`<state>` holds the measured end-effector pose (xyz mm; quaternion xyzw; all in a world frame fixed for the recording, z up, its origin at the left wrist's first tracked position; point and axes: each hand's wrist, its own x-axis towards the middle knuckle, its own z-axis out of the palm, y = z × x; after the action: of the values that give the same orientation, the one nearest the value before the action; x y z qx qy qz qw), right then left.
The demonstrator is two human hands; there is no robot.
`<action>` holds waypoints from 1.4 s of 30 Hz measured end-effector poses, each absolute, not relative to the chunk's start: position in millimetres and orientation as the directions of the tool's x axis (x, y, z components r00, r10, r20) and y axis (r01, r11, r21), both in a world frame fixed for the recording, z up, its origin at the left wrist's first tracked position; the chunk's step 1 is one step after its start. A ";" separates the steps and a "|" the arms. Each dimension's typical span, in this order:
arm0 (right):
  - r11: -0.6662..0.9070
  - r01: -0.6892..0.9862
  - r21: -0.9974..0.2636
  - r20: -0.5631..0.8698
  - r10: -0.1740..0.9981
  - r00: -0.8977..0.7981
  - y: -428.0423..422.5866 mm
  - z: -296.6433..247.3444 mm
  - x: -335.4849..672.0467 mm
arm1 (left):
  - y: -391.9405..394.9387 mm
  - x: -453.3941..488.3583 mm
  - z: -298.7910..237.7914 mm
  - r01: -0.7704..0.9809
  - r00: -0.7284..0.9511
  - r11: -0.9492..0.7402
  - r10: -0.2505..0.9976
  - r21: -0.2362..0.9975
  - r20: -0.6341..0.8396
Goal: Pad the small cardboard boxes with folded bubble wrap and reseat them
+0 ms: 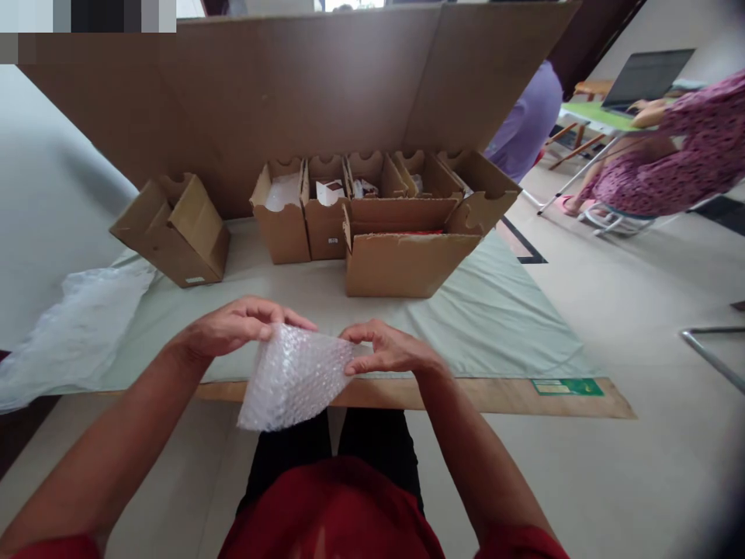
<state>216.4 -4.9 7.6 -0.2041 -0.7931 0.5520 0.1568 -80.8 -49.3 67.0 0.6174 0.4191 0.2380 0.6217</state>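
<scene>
Between my hands is a piece of clear bubble wrap [296,380], folded or shaped like a bag, hanging over the table's front edge. My left hand [247,322] grips its upper left corner, thumb in front and fingers behind. At the upper right corner, my right hand [387,349] pinches it between thumb and fingers. Whether anything lies inside the wrap I cannot tell. Past my hands stands a long, low cardboard box [407,264] with a bit of something red showing inside.
Several narrow cardboard boxes [282,237] line the back before a tall cardboard panel [326,85]. Another box [198,241] stands left, near a pile of bubble wrap sheets [75,326]. A pale green cloth [500,326] covers the table. Two people are at the right, one at a laptop [646,81].
</scene>
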 end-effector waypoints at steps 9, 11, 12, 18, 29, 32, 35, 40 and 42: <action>-0.047 0.206 -0.977 -0.157 0.813 -0.561 -4.1 -19.9 274.0 | -21.1 -125.2 43.2 0.810 0.288 -0.022 0.886 0.586 -0.364; -0.092 0.201 -0.975 -0.175 0.877 -0.447 0.5 -28.5 276.3 | -13.1 -116.7 21.8 0.878 0.208 -0.074 0.949 0.473 -0.236; -0.112 0.199 -0.974 -0.182 0.906 -0.382 2.2 -34.0 277.1 | -12.5 -111.6 10.6 0.899 0.181 -0.101 0.972 0.427 -0.151; -0.184 0.090 -0.979 -0.194 0.972 -0.130 -1.1 -59.8 280.8 | -51.3 -63.4 -39.0 0.773 0.432 -0.447 0.891 0.450 0.141; -0.217 -0.188 -0.958 -0.219 0.976 -0.012 -35.5 -52.4 244.5 | -76.3 61.0 -66.4 0.650 0.378 -0.597 0.790 0.470 0.482; -0.237 -0.201 -0.951 -0.242 0.970 0.001 -40.2 -52.6 246.9 | -68.2 54.0 -59.4 0.553 0.443 -0.579 0.813 0.598 0.377; -0.302 -0.196 -0.933 -0.298 0.953 -0.047 -41.5 -54.6 251.3 | -57.0 42.4 -48.8 0.461 0.579 -0.534 0.786 0.709 0.216; -0.332 -0.209 -0.920 -0.323 0.943 -0.075 -41.5 -55.2 256.6 | -48.1 41.5 -35.7 0.471 0.561 -0.471 0.812 0.746 0.158; -0.336 -0.229 -0.914 -0.332 0.942 -0.054 -41.4 -54.6 259.2 | -51.1 46.5 -35.5 0.504 0.555 -0.523 0.806 0.687 0.207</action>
<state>259.2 -41.4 -54.6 -0.5117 -0.3479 0.6372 0.4594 46.5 -51.1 -35.5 0.8328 0.3932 0.2610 0.2893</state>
